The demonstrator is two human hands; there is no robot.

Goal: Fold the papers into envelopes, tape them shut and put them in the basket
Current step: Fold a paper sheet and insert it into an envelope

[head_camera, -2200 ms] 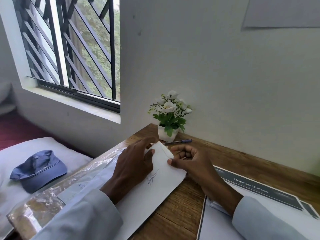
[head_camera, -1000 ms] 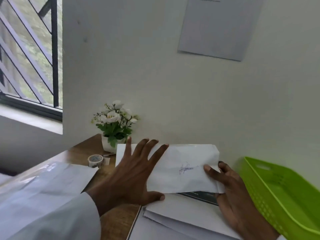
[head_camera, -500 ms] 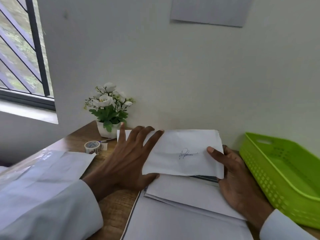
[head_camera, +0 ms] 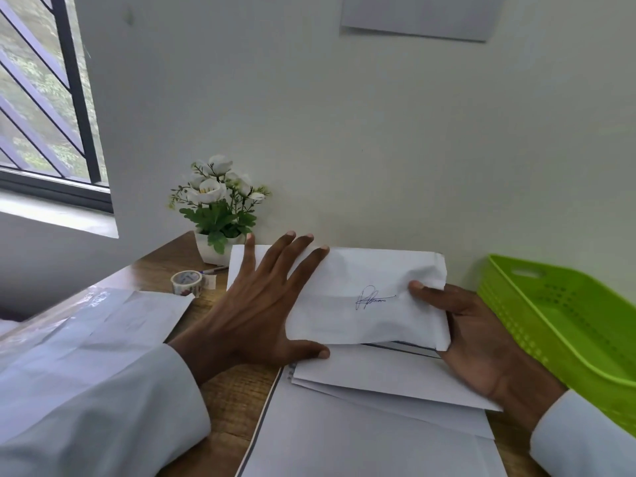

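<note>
On a brown wooden desk (head_camera: 237,390) set against a pale wall, seen from the head camera looking forward and down, a person in white sleeves works with two bare hands. At the centre lies a folded white paper envelope (head_camera: 364,297) with a small blue ink signature on its face. It rests on top of a loose stack of white paper sheets (head_camera: 378,376), with its far edge close to the wall.

The left hand (head_camera: 261,315) lies flat, palm down, on the envelope's left part, its fingers spread wide and pointing toward the wall, the thumb stretched out along the envelope's near edge. The right hand (head_camera: 475,335) pinches the envelope's right end: the thumb presses on top near the signature, and the other fingers are tucked underneath, out of sight.

Just beside the right hand, at the right edge of the view, stands a bright green plastic basket (head_camera: 564,318) with perforated walls and a handle slot. The part of its inside that shows holds nothing.

Left of the envelope, near the wall, a small white pot of artificial white flowers and green leaves (head_camera: 218,215) stands upright. In front of it lies a roll of patterned tape (head_camera: 186,283), and between the two a thin blue pen (head_camera: 215,269) is partly visible. Further left, more white paper under clear plastic wrap (head_camera: 103,325) covers the desk's near corner. A barred window (head_camera: 44,98) fills the upper left, and a grey sheet (head_camera: 420,15) hangs on the wall above.
</note>
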